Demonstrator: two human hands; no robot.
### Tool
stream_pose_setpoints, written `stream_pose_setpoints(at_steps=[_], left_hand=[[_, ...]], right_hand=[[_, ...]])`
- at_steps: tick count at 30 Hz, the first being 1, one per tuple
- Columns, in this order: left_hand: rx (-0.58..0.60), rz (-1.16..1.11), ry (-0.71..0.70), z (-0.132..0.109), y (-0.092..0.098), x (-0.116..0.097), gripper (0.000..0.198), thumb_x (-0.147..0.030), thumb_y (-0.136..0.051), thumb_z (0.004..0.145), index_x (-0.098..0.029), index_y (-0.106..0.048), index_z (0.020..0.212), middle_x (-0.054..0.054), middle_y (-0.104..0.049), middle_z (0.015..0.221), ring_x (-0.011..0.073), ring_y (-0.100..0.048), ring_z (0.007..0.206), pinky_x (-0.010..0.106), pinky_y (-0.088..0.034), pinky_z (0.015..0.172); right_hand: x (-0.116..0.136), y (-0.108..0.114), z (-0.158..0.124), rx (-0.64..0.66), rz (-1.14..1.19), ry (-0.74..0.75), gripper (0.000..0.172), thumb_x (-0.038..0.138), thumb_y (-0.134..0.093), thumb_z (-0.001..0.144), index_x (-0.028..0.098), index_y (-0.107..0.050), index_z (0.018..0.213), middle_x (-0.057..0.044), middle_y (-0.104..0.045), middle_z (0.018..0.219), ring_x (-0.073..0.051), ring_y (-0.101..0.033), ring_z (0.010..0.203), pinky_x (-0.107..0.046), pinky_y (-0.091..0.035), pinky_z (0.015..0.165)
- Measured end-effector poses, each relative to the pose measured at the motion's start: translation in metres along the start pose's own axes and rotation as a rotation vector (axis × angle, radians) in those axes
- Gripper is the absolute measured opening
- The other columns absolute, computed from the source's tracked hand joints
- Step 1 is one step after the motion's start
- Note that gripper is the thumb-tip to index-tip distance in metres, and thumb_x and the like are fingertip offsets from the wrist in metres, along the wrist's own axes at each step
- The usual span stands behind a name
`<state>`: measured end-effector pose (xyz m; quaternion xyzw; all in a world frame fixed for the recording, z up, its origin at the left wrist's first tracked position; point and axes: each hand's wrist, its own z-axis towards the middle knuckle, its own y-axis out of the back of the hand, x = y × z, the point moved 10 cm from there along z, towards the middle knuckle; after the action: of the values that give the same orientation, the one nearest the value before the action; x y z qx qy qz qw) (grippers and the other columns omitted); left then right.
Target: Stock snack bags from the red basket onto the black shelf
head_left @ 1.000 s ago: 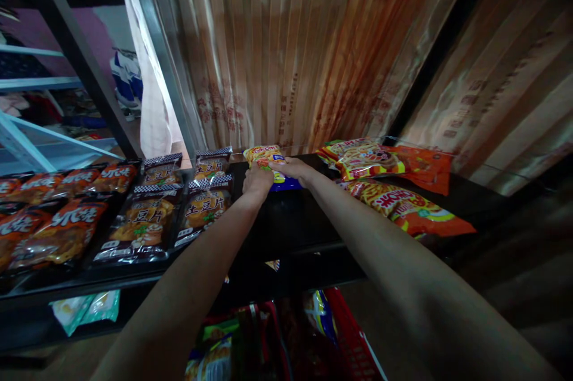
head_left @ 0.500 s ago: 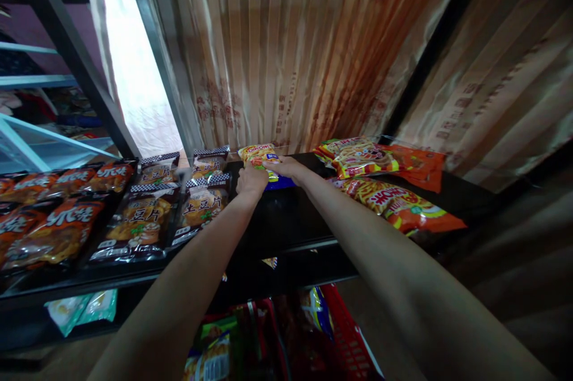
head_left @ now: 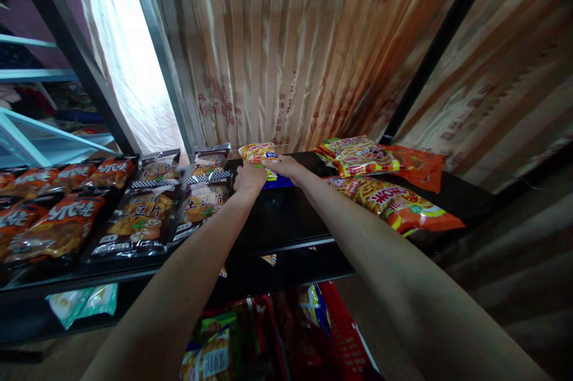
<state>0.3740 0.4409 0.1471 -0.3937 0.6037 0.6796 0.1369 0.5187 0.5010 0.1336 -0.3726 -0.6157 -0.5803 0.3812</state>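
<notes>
Both my arms reach to the back of a black shelf [head_left: 286, 226]. There a yellow and blue snack bag [head_left: 258, 153] lies against the curtain. My left hand [head_left: 249, 178] is closed on the bag's near left part. My right hand [head_left: 283, 167] lies over its right side with fingers curled onto it. The bag's lower part is hidden under my hands.
Black potato-chip bags [head_left: 143, 217] and red bags [head_left: 58, 226] lie to the left. Orange snack bags [head_left: 394, 202] lie on the right. A striped curtain [head_left: 290, 52] hangs behind. Below the shelf stands a red basket [head_left: 344, 333] full of packets.
My hands and the yellow bag have stayed at the back of the shelf. The view has shifted slightly, so everything sits a little further left and higher.
</notes>
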Motion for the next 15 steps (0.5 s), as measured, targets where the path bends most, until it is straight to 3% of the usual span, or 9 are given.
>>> stream_pose_setpoints(at_steps=[5, 15], left_hand=[[-0.003, 0.003, -0.001, 0.0030, 0.0008, 0.0018, 0.050, -0.040, -0.050, 0.081, -0.018, -0.054, 0.126, 0.018, -0.059, 0.126, 0.0335, -0.058, 0.113, 0.041, -0.046, 0.088], [0.003, 0.003, -0.001, 0.0056, 0.0018, 0.0048, 0.049, -0.040, -0.050, 0.081, -0.017, -0.055, 0.124, 0.019, -0.059, 0.126, 0.0340, -0.058, 0.113, 0.042, -0.046, 0.088]], right_hand=[[-0.0033, -0.0036, 0.0043, 0.005, -0.041, -0.012, 0.050, 0.046, -0.078, 0.065, 0.013, -0.068, 0.103, -0.010, -0.073, 0.096, -0.020, -0.069, 0.080, -0.028, -0.054, 0.071], [-0.0030, -0.0047, 0.0053, 0.005, -0.038, -0.018, 0.048, 0.044, -0.080, 0.062, 0.015, -0.069, 0.098, -0.008, -0.074, 0.091, -0.017, -0.068, 0.076, -0.024, -0.053, 0.067]])
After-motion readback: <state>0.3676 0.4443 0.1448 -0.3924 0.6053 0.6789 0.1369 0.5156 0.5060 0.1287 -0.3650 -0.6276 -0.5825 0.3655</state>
